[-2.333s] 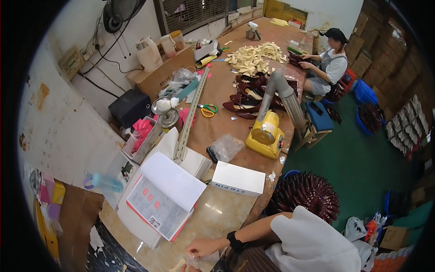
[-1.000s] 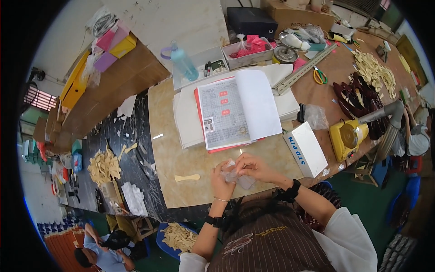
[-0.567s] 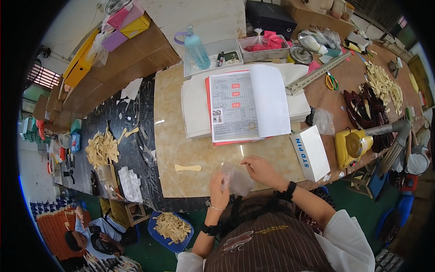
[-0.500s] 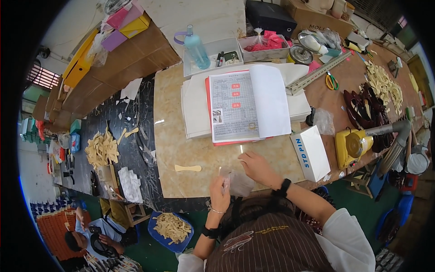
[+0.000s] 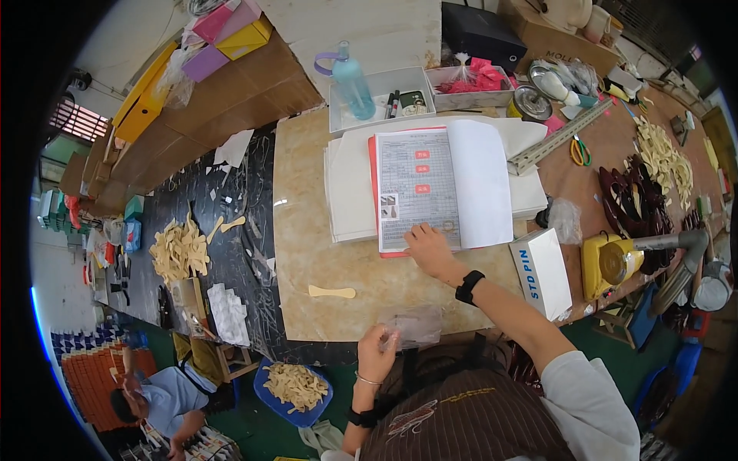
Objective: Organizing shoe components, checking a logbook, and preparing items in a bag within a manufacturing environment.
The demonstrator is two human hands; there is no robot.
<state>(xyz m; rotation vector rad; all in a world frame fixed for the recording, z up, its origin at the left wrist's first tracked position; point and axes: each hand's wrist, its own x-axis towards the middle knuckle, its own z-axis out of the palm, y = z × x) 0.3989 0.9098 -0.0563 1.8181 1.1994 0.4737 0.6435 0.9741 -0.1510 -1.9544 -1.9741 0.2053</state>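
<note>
1. The right hand (image 5: 427, 247) lies flat and released, fingers spread, on the lower edge of the open folder of printed sheets (image 5: 442, 184), touching the left page near its bottom corner.
2. The left hand (image 5: 377, 355) is close to the body at the near edge of the tabletop (image 5: 307, 253); its grip is clenched on a small clear plastic bag (image 5: 415, 323), which juts out to the right of the fingers.
3. What the bag holds is too blurred to tell.
4. The folder rests on a stack of white sheets (image 5: 350, 184), in the middle of the pale stone tabletop.
5. A flat tan wooden piece (image 5: 332, 292) lies alone on the tabletop, left of both hands and apart from them.
6. A white box (image 5: 542, 273) stands just right of the right forearm, beside a yellow tool (image 5: 607, 265).
7. Behind the folder, a white tray (image 5: 384, 96) holds pens, with a blue spray bottle (image 5: 354, 81) standing at its left.
</note>
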